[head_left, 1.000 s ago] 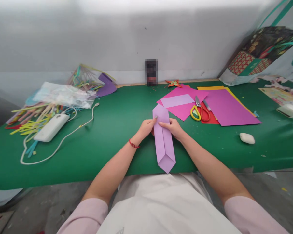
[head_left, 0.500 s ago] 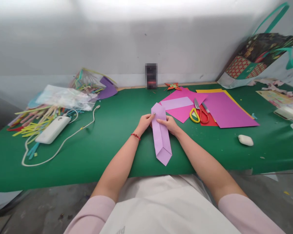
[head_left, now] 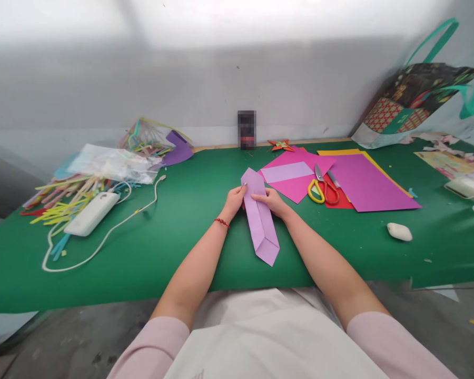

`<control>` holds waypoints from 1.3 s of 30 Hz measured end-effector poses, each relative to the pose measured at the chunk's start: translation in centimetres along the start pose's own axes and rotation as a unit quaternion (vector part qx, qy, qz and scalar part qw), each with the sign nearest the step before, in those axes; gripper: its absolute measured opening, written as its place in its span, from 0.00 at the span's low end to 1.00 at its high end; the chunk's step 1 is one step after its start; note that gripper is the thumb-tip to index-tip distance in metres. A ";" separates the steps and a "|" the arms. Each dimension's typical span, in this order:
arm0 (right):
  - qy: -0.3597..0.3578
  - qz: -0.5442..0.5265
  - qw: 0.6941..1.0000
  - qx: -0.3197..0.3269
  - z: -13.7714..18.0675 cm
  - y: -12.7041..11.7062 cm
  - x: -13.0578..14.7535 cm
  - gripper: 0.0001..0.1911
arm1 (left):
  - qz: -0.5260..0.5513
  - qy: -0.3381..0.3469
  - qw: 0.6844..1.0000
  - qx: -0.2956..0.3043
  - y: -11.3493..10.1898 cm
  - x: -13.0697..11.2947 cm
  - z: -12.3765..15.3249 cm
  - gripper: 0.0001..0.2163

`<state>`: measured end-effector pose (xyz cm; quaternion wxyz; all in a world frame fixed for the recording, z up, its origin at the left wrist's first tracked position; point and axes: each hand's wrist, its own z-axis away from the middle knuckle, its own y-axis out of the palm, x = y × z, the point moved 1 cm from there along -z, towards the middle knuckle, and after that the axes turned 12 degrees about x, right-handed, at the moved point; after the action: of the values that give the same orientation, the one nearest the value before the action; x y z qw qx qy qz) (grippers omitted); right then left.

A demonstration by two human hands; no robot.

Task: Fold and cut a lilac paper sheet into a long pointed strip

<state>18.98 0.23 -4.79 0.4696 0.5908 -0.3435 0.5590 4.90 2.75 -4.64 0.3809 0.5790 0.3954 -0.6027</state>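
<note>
A long folded lilac paper [head_left: 260,223] with pointed ends lies on the green table [head_left: 174,237] in front of me. My left hand [head_left: 235,201] grips its left edge near the far end, fingers curled onto the paper. My right hand [head_left: 272,201] presses and pinches the right edge across from it. Both hands sit on the upper half of the strip; its near point lies free on the table.
Pink, purple, yellow and red paper sheets [head_left: 363,181] lie right of my hands with yellow-and-red scissors [head_left: 323,188] on them. A white eraser-like lump [head_left: 399,231] is further right. A white power bank [head_left: 91,220] with cable, coloured strips and a plastic bag lie left. A patterned gift bag [head_left: 411,102] leans at back right.
The folded paper and both hands have shifted slightly away from me on the table; the grip looks the same. The camera tilted a little.
</note>
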 end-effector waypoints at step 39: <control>0.030 0.032 0.999 0.026 -0.1 -0.5 -0.3 0.16 | 0.076 -0.004 0.995 -0.057 -0.7 1.2 -0.8 0.20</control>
<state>19.35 0.42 -5.15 0.4465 0.5742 -0.3331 0.6000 4.47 3.74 -5.86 0.4594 0.5822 0.3831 -0.5507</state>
